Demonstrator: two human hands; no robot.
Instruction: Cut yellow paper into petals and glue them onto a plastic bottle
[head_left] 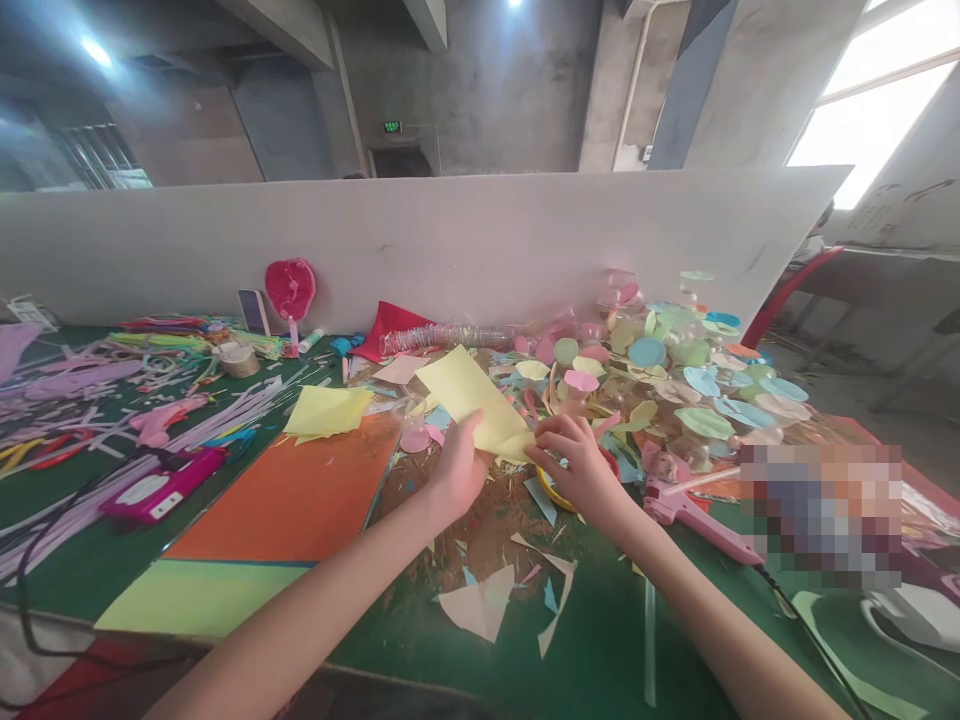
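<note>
A pale yellow sheet of paper (469, 392) is held up above the middle of the table, tilted. My left hand (461, 465) grips its lower edge, thumb on top. At the sheet's lower right corner, the fingers of my right hand (574, 450) pinch the paper, which looks bent there. Below my right hand lies a yellow and red looped object, mostly hidden. More yellow paper (328, 411) rests in a small pile on an orange sheet (292, 500) to the left. Paper scraps (480, 603) are scattered in front of my hands.
Many cut paper discs (705, 422) are heaped at the right. A pink glue gun (697, 515) with a black cord lies near my right forearm. On the left are a magenta device (163, 487), paper strips and a pink fan (290, 290). A white board (450, 235) stands behind.
</note>
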